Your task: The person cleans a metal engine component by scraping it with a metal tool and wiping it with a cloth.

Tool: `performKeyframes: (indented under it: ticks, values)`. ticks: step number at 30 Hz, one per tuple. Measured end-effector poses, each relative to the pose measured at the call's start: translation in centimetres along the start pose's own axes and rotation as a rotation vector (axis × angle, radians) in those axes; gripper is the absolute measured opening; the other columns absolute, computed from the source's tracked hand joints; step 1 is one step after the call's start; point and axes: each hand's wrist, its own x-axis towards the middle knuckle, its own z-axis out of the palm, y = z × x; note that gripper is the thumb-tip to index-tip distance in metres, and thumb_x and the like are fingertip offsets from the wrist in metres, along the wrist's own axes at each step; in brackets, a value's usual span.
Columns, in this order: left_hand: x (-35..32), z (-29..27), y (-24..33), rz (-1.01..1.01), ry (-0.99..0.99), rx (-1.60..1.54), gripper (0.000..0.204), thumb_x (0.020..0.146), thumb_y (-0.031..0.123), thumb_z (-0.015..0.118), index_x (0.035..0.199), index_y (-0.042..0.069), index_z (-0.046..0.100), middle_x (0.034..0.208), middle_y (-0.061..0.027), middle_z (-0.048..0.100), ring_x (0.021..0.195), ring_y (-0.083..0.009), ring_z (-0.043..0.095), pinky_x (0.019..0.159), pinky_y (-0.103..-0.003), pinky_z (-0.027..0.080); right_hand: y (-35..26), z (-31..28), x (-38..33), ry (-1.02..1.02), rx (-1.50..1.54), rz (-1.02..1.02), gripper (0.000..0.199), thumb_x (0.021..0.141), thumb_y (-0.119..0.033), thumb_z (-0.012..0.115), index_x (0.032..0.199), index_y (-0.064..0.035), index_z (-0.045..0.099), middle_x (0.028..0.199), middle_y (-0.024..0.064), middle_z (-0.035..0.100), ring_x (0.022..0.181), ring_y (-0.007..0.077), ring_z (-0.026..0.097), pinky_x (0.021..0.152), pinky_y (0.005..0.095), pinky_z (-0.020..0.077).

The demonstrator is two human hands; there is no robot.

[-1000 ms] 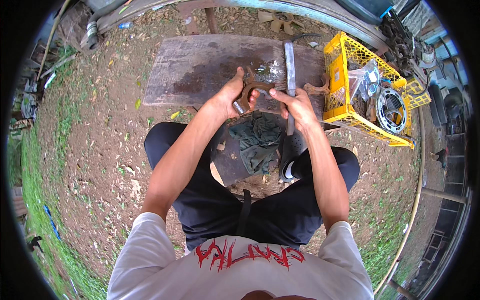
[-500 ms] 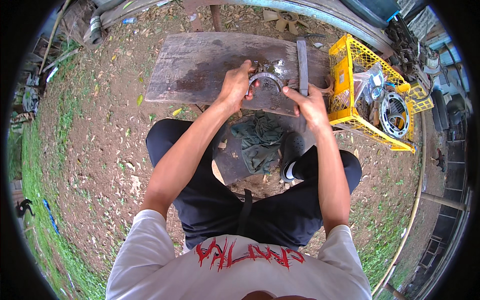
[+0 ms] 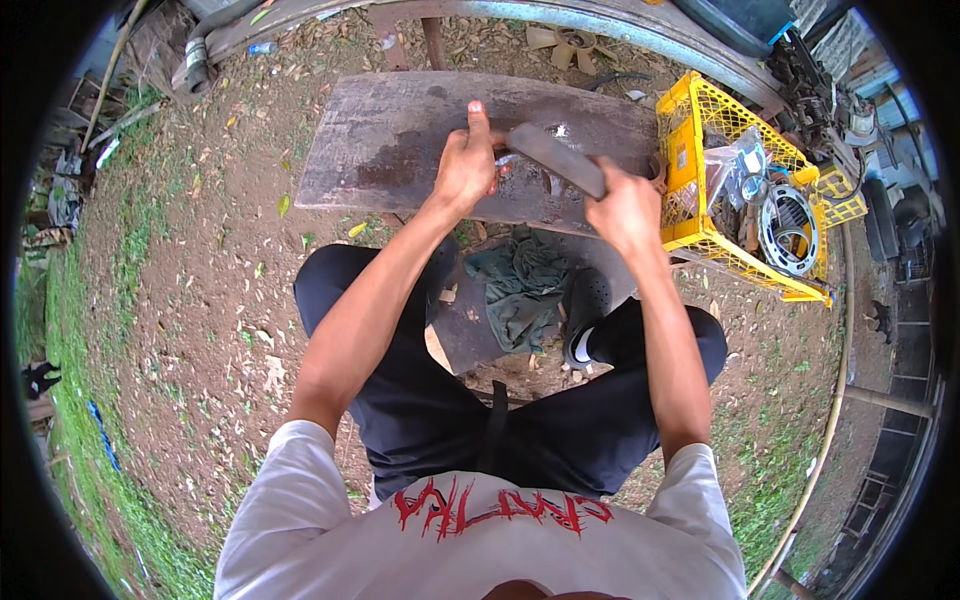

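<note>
Looking down from the head cam (only view; clock dial centred on the seated person, 12 = straight ahead): L hand (image 3: 465, 170) is at 12, over the near part of the wooden worktop (image 3: 365, 135). Its thumb sticks up twd 12 and its fingers curl in, apparently gripping a curved metal part (image 3: 553, 184). Most of that part is hidden under the bar, so exact finger contact isn't clear; prob. held at its L side to keep it steady w/ the rest exposed.

R hand (image 3: 625, 208) is at 1, closed round the near end of a long flat bar (image 3: 562, 162). Bar slants from there twd 10, its far end over/beside the L fingers; touching or just above, can't tell. Gripping near one end likely leaves max. length free. Its far end is a bit blurred, underside not visible.

Worktop sits just beyond the knees, seemingly so both forearms reach it w/o stretching. Yellow crate (image 3: 683, 150) is btw 1 and 2, at the worktop's R end, w/ a clear plastic bag (image 3: 737, 165) & a silver ring-shaped part (image 3: 769, 237) inside: handy to the R arm, presumably, yet out of the bar's way. Dark green cloth (image 3: 515, 295) lies at 12, btw the knees, low but reachable.
</note>
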Motion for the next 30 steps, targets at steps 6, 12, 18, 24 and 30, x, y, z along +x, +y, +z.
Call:
performKeyframes:
  ticks: [6,12,18,24,30]
  values:
    - [0.2,0.1,0.7,0.082,0.096,-0.040,0.090,0.100,0.064,0.014,0.100,-0.007,0.070,0.055,-0.0050,0.052,0.043,-0.0124,0.045,0.044,-0.030,0.041,0.2,1.1,0.5,0.102,0.047,0.175,0.040,0.076,-0.012,0.060,0.116,-0.0103,0.065,0.084,0.0246,0.069,0.083,0.0411,0.069,0.078,0.0501,0.0543]
    - [1.3,0.5,-0.8,0.103,0.202,-0.076,0.090,0.099,0.065,0.014,0.103,-0.007,0.069,0.056,-0.0042,0.052,0.043,-0.0127,0.044,0.041,-0.029,0.038,-0.2,1.4,1.3,0.028,0.043,0.300,0.044,0.077,-0.015,0.062,0.121,-0.0068,0.060,0.088,0.0293,0.067,0.088,0.0428,0.067,0.082,0.0513,0.0529]
    - [0.7,2.4,-0.3,-0.086,0.201,-0.333,0.085,0.098,0.066,0.014,0.113,-0.003,0.061,0.062,-0.0043,0.049,0.044,-0.0123,0.039,0.039,-0.028,0.031,-1.5,3.5,0.4,0.047,0.047,0.237,0.050,0.077,-0.012,0.062,0.127,-0.0099,0.058,0.085,0.0278,0.068,0.082,0.0436,0.068,0.079,0.0513,0.0543]
    - [0.8,2.5,-1.1,-0.244,0.214,-0.662,0.087,0.096,0.070,0.013,0.105,-0.001,0.063,0.060,-0.0025,0.048,0.044,-0.0142,0.040,0.040,-0.028,0.032,-3.5,3.9,-0.5,0.002,0.054,0.256,0.053,0.076,-0.009,0.060,0.128,-0.0042,0.055,0.082,0.0295,0.067,0.080,0.0446,0.068,0.076,0.0532,0.0543]
    - [0.9,2.3,-1.2,-0.176,0.200,-0.594,0.090,0.089,0.080,0.014,0.109,0.003,0.054,0.062,-0.0025,0.045,0.046,-0.0130,0.036,0.039,-0.027,0.025,-3.8,3.7,-0.3,-0.034,0.008,0.264,0.051,0.076,-0.009,0.059,0.126,-0.0030,0.056,0.081,0.0287,0.067,0.080,0.0438,0.069,0.074,0.0518,0.0556]
